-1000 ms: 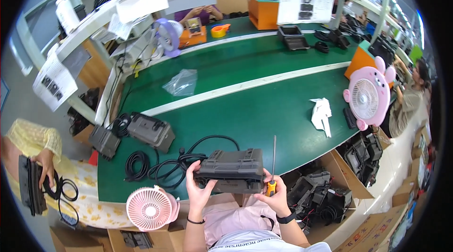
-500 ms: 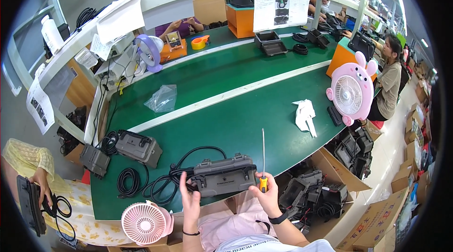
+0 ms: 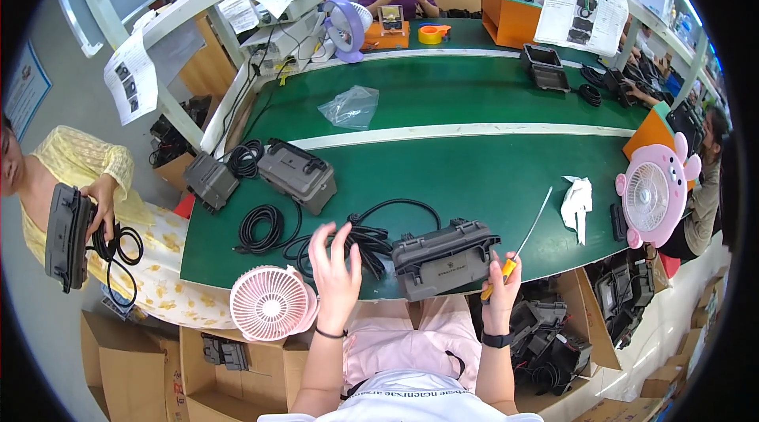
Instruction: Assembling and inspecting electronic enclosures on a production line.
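A grey plastic case with a carry handle sits tilted at the table's near edge, its black cable bunched on its left. My left hand is raised in front of that cable, fingers spread and curved, apparently holding nothing. Beside the case's right end, my right hand grips a screwdriver by its yellow handle. The metal shaft slants up to the right, its tip off the case. Whether the right fingers also touch the case is hard to tell.
Left on the green table are two more grey cases and a cable coil. A pink fan stands near my left forearm, a rabbit-shaped fan at right. A person in yellow holds a case. Cartons hold cases below.
The view has swung left. My left hand has come away from the case's left end, over by the cable. The screwdriver, upright before, now leans right in my right hand.
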